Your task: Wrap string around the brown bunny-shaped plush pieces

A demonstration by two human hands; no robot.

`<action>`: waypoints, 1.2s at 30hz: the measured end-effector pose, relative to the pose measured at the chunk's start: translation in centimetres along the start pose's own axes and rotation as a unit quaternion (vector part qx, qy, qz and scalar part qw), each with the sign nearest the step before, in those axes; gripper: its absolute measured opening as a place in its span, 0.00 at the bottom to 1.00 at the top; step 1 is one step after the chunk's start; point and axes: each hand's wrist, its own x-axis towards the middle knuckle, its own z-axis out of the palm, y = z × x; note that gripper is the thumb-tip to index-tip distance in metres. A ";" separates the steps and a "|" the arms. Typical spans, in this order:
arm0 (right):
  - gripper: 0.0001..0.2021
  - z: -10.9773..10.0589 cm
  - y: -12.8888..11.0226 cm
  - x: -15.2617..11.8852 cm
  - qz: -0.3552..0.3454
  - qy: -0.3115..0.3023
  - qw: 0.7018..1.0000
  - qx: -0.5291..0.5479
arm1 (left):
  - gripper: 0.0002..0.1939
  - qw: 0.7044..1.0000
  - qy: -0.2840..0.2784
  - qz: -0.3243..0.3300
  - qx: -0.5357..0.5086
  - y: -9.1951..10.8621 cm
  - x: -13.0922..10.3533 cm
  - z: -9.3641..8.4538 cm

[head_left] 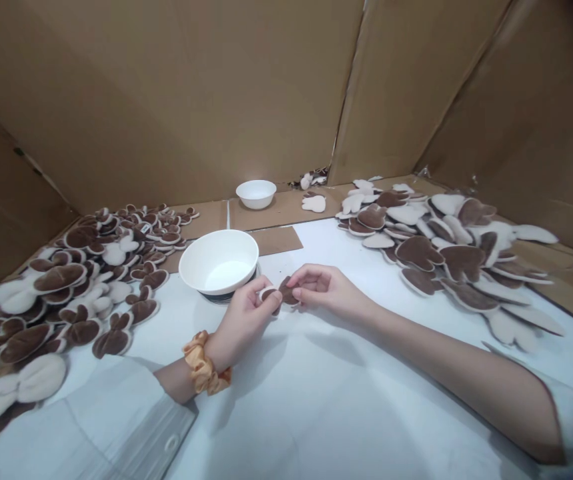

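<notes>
Between my two hands is a small brown and white plush fabric piece (290, 292), partly hidden by fingers. My left hand (249, 310) pinches its left part between thumb and fingers; a yellow scrunchie (204, 363) circles that wrist. From the other side, my right hand (329, 290) grips the brown part with thumb and fingertips. Just behind my left hand stands a white paper bowl (219, 263), on something dark and round. Whether my hands hold one piece or two touching pieces, I cannot tell.
Many bunny-shaped brown and white plush pieces (111, 267) lie heaped at the left. At the right is a pile of larger flat plush pieces (446, 247). A smaller white bowl (256, 193) and a single plush piece (314, 203) sit at the back, before cardboard walls (191, 93).
</notes>
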 end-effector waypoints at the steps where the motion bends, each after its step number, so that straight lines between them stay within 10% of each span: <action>1: 0.11 0.1 0.0 0.0 -0.003 -0.011 1.000 0.007 | 0.11 1.000 -0.001 0.001 -0.006 0.0 0.0 0.0; 25: 0.14 0.1 0.3 0.0 -0.036 0.051 0.998 -0.030 | 0.14 0.999 -0.027 -0.031 -0.001 -0.9 0.1 -0.1; 36: 0.11 0.0 0.8 -0.3 -0.140 0.079 0.947 -0.280 | 0.07 0.942 0.099 0.045 0.318 -0.5 -0.6 -0.3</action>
